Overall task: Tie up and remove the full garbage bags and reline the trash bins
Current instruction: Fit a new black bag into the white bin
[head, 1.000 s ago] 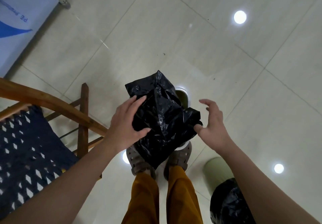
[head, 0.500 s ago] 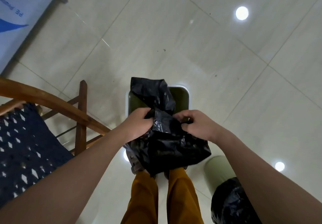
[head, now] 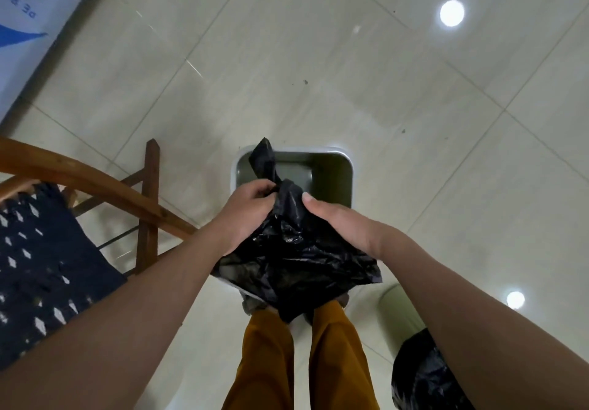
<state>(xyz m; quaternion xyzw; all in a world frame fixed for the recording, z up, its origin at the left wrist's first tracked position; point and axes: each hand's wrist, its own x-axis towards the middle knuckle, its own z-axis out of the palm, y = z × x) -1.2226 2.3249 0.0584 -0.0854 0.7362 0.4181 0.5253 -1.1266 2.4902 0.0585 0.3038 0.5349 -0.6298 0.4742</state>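
Observation:
A crumpled black garbage bag (head: pixel 293 263) hangs between both hands above a white square trash bin (head: pixel 345 170) whose inside is bare and grey-green. My left hand (head: pixel 245 215) grips the bag's upper left part, fingers curled into the plastic, and a twisted tail of the bag sticks up beyond it. My right hand (head: pixel 338 221) holds the bag's right side with the thumb pressed on top. The bag's lower part covers the near rim of the bin and my feet.
A wooden chair (head: pixel 95 186) with a dark patterned cushion (head: pixel 41 275) stands close on the left. At the bottom right sits a pale round bin (head: pixel 398 311) beside a black bag (head: pixel 420 377). A blue-and-white banner (head: pixel 28 21) leans at the top left. Pale tiled floor stretches ahead.
My right hand, open and apart from the bag a second ago, has closed on it. Both hands moved the bag forward over the bin, which now shows more of its opening.

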